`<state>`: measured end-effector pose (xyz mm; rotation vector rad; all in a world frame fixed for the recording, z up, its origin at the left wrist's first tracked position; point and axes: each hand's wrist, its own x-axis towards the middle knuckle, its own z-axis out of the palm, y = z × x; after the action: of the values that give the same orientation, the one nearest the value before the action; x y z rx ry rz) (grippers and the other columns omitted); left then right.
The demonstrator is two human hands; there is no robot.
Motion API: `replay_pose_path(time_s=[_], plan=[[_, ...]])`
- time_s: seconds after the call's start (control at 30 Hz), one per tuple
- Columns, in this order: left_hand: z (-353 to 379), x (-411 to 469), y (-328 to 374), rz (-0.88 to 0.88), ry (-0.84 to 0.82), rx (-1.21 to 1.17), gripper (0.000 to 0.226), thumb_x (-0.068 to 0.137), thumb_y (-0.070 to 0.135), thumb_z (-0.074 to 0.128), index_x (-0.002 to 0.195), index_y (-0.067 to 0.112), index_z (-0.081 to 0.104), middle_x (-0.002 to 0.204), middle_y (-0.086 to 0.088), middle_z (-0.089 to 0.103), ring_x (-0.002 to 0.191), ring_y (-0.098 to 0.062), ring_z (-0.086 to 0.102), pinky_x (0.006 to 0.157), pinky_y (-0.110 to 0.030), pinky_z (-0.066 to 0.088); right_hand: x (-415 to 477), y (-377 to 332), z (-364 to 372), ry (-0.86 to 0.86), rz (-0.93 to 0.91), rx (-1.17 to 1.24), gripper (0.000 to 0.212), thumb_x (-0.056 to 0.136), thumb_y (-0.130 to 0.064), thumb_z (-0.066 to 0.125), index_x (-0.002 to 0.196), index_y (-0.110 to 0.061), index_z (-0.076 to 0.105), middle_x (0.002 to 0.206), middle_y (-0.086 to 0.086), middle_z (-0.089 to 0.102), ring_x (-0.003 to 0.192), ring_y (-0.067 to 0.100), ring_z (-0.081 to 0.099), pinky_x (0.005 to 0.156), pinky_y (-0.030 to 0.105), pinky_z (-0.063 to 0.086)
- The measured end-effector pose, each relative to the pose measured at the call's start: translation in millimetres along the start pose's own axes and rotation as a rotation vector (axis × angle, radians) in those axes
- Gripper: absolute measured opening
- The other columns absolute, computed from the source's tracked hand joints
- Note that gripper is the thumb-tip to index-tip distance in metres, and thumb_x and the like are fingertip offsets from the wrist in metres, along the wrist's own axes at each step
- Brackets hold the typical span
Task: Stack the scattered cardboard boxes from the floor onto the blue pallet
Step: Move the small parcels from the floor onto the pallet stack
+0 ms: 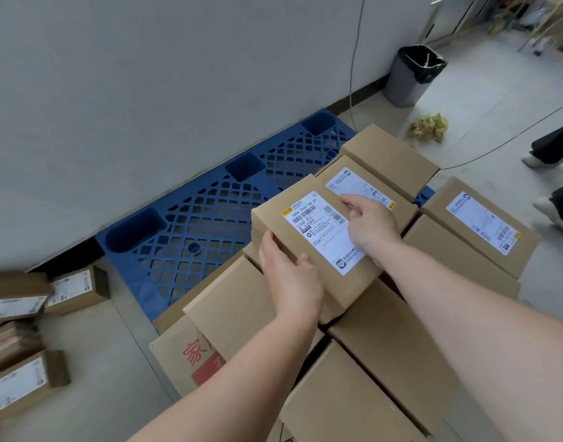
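The left hand (289, 275) and right hand (369, 221) grip one box (318, 232) over the pile (238, 301). Next it should go down flat on the blue pallet (210, 212).

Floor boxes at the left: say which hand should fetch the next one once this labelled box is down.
Left, probably. The left hand grips the labelled box on the side where the floor boxes lie; the right hand would reach across.
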<state>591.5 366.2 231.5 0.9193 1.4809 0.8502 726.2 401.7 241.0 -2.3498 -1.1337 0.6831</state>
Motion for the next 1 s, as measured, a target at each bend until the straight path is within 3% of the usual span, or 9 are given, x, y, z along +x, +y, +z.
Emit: replay_pose_path(time_s=[0.23,0.5,0.57,0.67,0.8,1.0], plan=[[3,-11,6,-0.003,-0.002,0.059,0.061,0.091,0.001,0.052,0.145,0.018,0.031,0.147,0.004,0.032,0.131,-0.01,0.038,0.109,-0.028,0.034,0,-3,-6,0.024,0.0,-0.063,0.046,0.098,-0.01,0.032,0.135,-0.03,0.052,0.136,-0.002,0.054,0.121,0.022,0.048,0.091,0.028,0.039],[-3,-14,9,-0.04,-0.016,0.037,0.056,0.09,0.002,0.048,0.142,0.021,0.036,0.144,0.004,0.038,0.127,-0.012,0.043,0.106,-0.038,0.042,-12,-7,-7,0.041,-0.024,-0.128,0.048,0.097,-0.01,0.032,0.139,-0.028,0.047,0.136,0.0,0.053,0.121,0.025,0.048,0.087,0.03,0.039],[-9,-14,13,-0.042,-0.013,0.035,0.055,0.092,0.005,0.047,0.143,0.021,0.035,0.144,0.008,0.038,0.13,-0.009,0.04,0.109,-0.035,0.038,-16,-14,-5,0.06,-0.05,-0.134,0.049,0.097,-0.009,0.032,0.14,-0.028,0.046,0.135,0.0,0.054,0.119,0.026,0.049,0.084,0.031,0.039],[-22,-13,23,-0.035,-0.018,0.017,0.056,0.096,0.01,0.047,0.147,0.023,0.029,0.146,0.01,0.036,0.13,-0.006,0.036,0.105,-0.027,0.033,-23,-30,-1,0.097,-0.111,-0.109,0.047,0.099,-0.007,0.032,0.141,-0.023,0.046,0.136,0.002,0.054,0.122,0.026,0.048,0.091,0.034,0.041],[-46,-10,33,-0.042,0.006,-0.047,0.061,0.098,0.023,0.05,0.151,0.023,0.021,0.148,0.007,0.038,0.135,-0.009,0.036,0.11,-0.033,0.034,-33,-53,13,0.12,-0.218,-0.069,0.041,0.101,-0.011,0.031,0.137,-0.019,0.049,0.135,0.003,0.055,0.125,0.025,0.047,0.098,0.037,0.038],[-99,-4,44,-0.008,0.103,-0.078,0.054,0.098,0.031,0.049,0.148,0.023,0.029,0.145,0.006,0.043,0.131,-0.01,0.042,0.107,-0.03,0.035,-57,-97,45,0.125,-0.314,0.0,0.038,0.102,-0.019,0.032,0.133,-0.018,0.053,0.132,0.002,0.056,0.122,0.021,0.048,0.096,0.033,0.038]])
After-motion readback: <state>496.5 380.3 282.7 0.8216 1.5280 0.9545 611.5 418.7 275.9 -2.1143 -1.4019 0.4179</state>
